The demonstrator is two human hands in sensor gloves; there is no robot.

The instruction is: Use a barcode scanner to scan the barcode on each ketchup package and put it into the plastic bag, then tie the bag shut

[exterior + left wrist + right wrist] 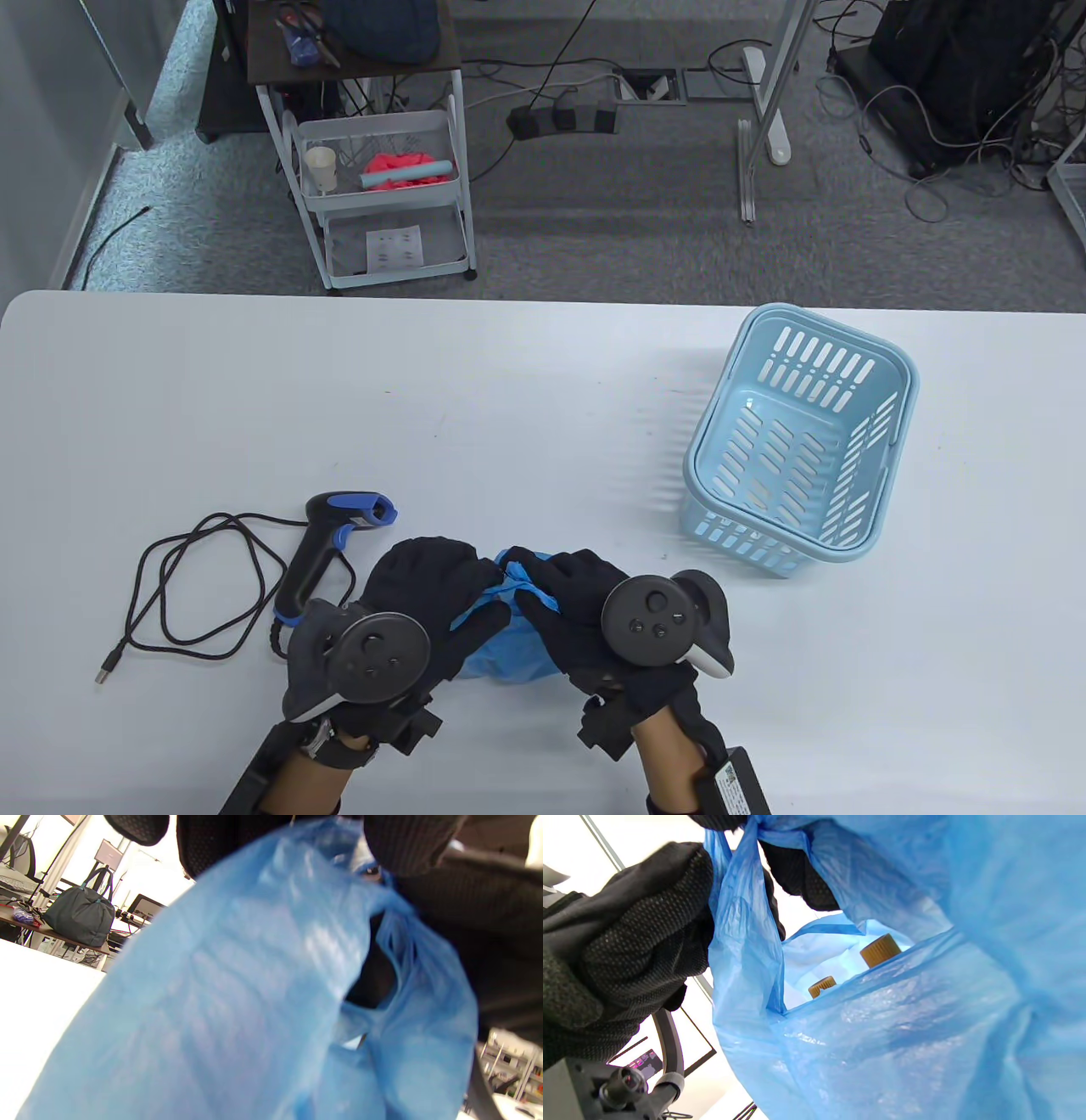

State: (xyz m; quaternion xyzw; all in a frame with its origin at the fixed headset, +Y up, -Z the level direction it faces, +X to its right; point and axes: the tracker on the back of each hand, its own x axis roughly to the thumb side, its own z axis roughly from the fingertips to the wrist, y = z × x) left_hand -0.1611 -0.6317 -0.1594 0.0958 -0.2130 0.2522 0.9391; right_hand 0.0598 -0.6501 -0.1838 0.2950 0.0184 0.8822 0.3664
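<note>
Centrally, left hand [424, 586] and right hand [577, 598], fingers curled, pinch the blue plastic bag's [509, 649] handles over the bench [543, 390]; scanner [327, 543] lies beside the left hand.

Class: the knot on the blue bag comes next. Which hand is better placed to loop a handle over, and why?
Probably the right hand: its fingers already pinch the twisted handles of the blue plastic bag at the top, while the left hand grips the side.
</note>
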